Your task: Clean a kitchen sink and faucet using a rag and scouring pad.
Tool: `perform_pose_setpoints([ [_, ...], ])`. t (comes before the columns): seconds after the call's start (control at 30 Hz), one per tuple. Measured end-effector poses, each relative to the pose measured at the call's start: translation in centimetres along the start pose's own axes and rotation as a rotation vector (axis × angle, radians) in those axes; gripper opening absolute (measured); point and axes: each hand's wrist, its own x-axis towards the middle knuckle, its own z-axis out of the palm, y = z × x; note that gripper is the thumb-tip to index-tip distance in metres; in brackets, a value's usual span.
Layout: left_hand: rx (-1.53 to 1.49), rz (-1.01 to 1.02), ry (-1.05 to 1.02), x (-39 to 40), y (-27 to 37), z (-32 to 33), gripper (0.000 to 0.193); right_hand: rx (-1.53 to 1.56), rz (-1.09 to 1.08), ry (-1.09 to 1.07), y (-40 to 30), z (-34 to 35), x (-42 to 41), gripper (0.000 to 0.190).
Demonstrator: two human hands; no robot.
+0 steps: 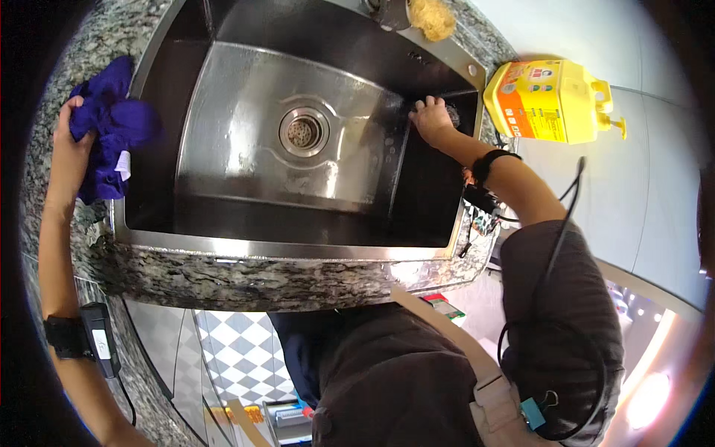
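Note:
At the far left my left hand (75, 125) grips a bunched purple cloth (111, 125), which lies on the granite counter against the sink's left rim and carries a white tag. My right hand (433, 120) reaches into the right side of the stainless steel sink (246, 128), fingers bent at its upper right corner. A dark scouring pad, perhaps steel wool (453, 115), shows beside that hand; whether my fingers hold it is hidden. The sink's surface is wet and its drain strainer (303, 132) is uncovered.
A big yellow pump bottle of detergent (547, 103) stands right of the sink. A yellow sponge-like scrubber (433, 19) sits near the faucet base (394, 14). Dark cables (564, 207) hang by my right arm. The granite counter's front edge (251, 285) runs before my body.

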Motion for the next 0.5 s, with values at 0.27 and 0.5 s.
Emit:
perform_pose_setpoints([
  [0.27,0.19,0.138,0.075,-0.9,-2.0,-0.3,0.047,0.728,-0.302,-0.57,-9.1,-6.0,-10.8,0.025],
  [0.5,0.122,0.092,0.059,-0.7,-2.4,0.1,0.053,0.217,-0.105,-0.3,-3.3,-6.7,-8.7,0.014],
])
